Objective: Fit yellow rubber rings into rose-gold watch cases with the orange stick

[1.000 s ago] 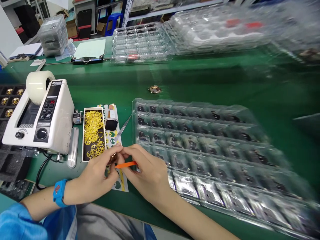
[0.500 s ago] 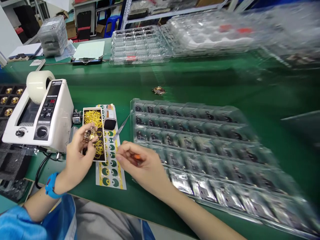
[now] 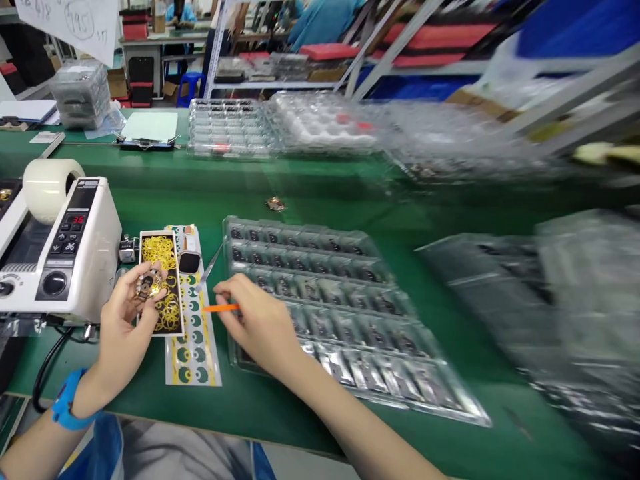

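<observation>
My left hand [image 3: 125, 320] pinches a round gold metal part [image 3: 149, 285] over the left side of a small box [image 3: 181, 320] of yellow rings [image 3: 167, 310]. An orange stick [image 3: 220, 308] is between the thumb and fingers of my right hand [image 3: 255, 320], its tip pointing left over a white sheet of green and yellow stickers [image 3: 193, 347]. Metal tweezers [image 3: 211, 267] and a dark square-topped item [image 3: 189, 262] lie at the sheet's upper part. Right of them is a clear tray [image 3: 320, 267] of small dark parts, partly behind my right hand.
A white tape dispenser [image 3: 95, 247] stands at the left. Another metal part [image 3: 275, 204] lies behind the tray. Clear trays [image 3: 230, 127] and a clipboard [image 3: 150, 127] line the back. Blurred plastic packaging [image 3: 590, 287] is at the right. People in blue are in the background.
The view has swung up and to the right, so the table things appear further left. The orange stick now shows clearly out of my right hand. The gold part remains in my left hand.
</observation>
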Available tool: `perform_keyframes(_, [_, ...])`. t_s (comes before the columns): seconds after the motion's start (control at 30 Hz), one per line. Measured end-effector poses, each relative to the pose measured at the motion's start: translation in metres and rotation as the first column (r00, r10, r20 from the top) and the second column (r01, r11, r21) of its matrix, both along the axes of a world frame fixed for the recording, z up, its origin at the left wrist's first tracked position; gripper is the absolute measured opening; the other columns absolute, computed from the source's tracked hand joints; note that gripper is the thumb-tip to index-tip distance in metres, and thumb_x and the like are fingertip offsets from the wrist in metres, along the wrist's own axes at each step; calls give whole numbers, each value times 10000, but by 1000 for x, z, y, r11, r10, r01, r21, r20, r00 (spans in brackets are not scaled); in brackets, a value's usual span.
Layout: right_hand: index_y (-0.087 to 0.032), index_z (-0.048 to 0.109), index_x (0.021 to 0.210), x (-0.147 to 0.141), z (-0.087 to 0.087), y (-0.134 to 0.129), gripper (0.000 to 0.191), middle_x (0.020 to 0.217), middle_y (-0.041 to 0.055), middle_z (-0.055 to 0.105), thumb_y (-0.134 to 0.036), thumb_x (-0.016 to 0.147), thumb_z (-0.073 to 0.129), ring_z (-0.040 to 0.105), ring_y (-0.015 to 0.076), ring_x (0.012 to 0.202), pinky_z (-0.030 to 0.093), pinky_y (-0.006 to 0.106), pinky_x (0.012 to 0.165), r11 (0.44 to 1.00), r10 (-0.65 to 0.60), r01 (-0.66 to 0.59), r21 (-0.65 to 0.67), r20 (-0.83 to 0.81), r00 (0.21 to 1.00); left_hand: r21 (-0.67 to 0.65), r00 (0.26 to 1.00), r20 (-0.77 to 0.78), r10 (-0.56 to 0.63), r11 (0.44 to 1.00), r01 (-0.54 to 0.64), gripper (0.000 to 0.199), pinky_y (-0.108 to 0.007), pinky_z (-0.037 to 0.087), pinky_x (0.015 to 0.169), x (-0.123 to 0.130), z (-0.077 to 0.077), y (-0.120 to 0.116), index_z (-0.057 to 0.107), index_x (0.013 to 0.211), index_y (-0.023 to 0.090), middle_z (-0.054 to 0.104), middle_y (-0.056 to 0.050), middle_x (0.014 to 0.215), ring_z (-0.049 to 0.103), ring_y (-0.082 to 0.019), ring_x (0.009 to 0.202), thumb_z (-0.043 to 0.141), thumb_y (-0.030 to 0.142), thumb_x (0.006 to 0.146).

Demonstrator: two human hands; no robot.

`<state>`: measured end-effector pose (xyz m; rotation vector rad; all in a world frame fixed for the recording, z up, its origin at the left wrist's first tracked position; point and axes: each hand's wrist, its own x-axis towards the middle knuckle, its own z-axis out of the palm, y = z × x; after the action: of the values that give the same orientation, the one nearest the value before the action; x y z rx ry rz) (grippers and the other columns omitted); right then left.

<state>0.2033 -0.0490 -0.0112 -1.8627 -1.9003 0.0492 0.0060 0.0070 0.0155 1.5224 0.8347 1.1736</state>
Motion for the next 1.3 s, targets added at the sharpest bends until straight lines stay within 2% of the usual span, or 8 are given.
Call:
perform_keyframes(0.13, [-155,676,1027,77,15,17,247,1020,114,660,-139,860,495,643,248,910,423,284,649,927,-359,369,-73,121,926,-2,1000,4,-23,1000,23,356,-234,553,955,-1,-2,0,601,1210,247,659,-37,1246,652,-167,1117,550,84,898])
perform_keyframes(0.27, [-64,714,994,165,28,30,265,917,209,670,-241,898,541,656,336,844,404,350,616,714,-622,660,-233,222,751,-23,1000,-9,-28,999,28,357,-255,555,960,-2,-4,0,597,1223,232,660,-48,1257,644,-183,1138,545,97,897])
perform_keyframes(0.57, [-144,649,910,203,12,49,182,915,32,664,-324,887,661,631,163,831,516,356,792,485,-709,719,-498,258,657,-101,993,44,-110,988,114,337,-341,564,952,1,-6,3,598,1197,173,673,-107,1203,656,-226,1116,568,137,863])
perform_keyframes(0.77, [-166,597,750,149,39,40,141,720,33,596,-240,868,613,578,177,709,438,290,661,658,-685,621,-426,5,729,-221,958,-13,-288,935,278,260,-329,585,860,5,-1,4,704,1084,172,701,-124,1123,672,-234,1022,654,273,850])
perform_keyframes(0.87, [-203,575,760,89,44,25,232,621,-36,511,-417,832,630,473,115,563,393,236,567,845,-473,341,-412,-275,837,-277,923,-42,-382,892,357,243,-319,580,725,7,-3,2,736,975,184,711,-104,963,666,-238,927,669,377,844])
perform_keyframes(0.93, [-200,531,723,48,43,13,333,537,-67,403,-510,767,647,346,92,473,307,230,477,950,-194,-25,-312,-648,736,-306,914,-42,-404,876,373,266,-309,551,690,9,-5,1,736,960,190,691,-87,916,648,-216,856,680,415,830])
perform_keyframes(1.07, [-198,481,699,-5,38,-1,389,507,-99,283,-539,769,654,227,74,462,198,219,440,928,-29,-309,-207,-868,495,-322,897,-102,-431,867,380,285,-292,480,675,12,-8,-2,734,852,165,643,-64,835,585,-180,757,702,444,804])
perform_keyframes(1.3, [-192,497,702,-15,32,0,385,559,-69,357,-529,806,649,308,84,498,285,211,455,936,3,-318,-148,-904,429,-303,898,-165,-409,887,348,319,-264,379,598,12,2,0,662,655,157,549,-12,647,484,-147,654,674,431,817])
